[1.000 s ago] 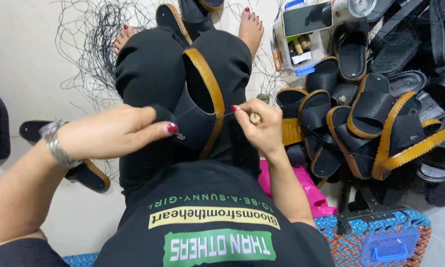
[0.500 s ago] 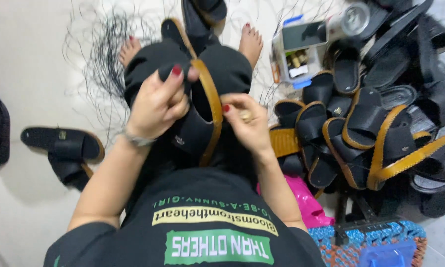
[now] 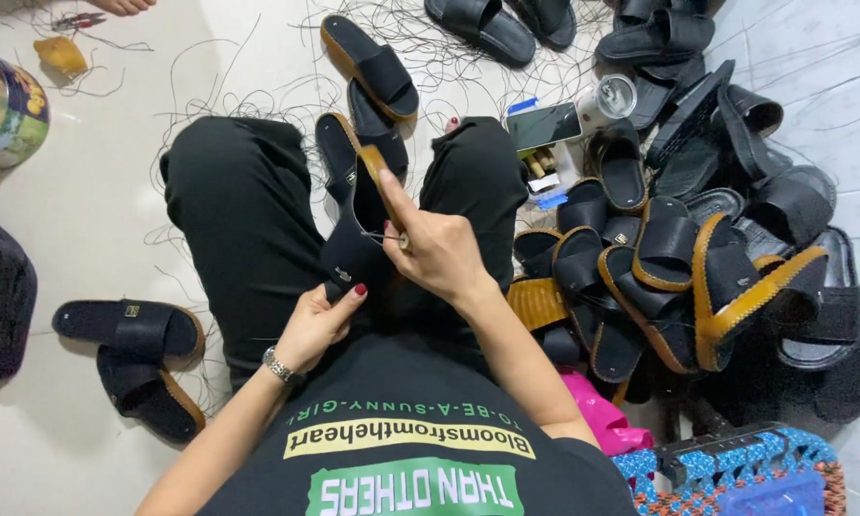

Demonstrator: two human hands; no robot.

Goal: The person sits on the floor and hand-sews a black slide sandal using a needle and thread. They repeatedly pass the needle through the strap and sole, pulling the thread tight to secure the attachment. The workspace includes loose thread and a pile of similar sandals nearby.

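Left hand grips the black tan-edged slide sandal; right hand pinches a small tool at its strap — a slip could nick fingers.

A heap of black tan-edged slide sandals lies right of the grip; a dark-screened smartphone rests beyond it.

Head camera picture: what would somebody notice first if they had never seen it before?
Right in the middle, the left hand grips a black slide sandal with a tan sole edge, and the right hand pinches something small against it. To the right lies a big pile of sandals, black with tan edges. Loose black threads sprawl over the pale floor above the knees.
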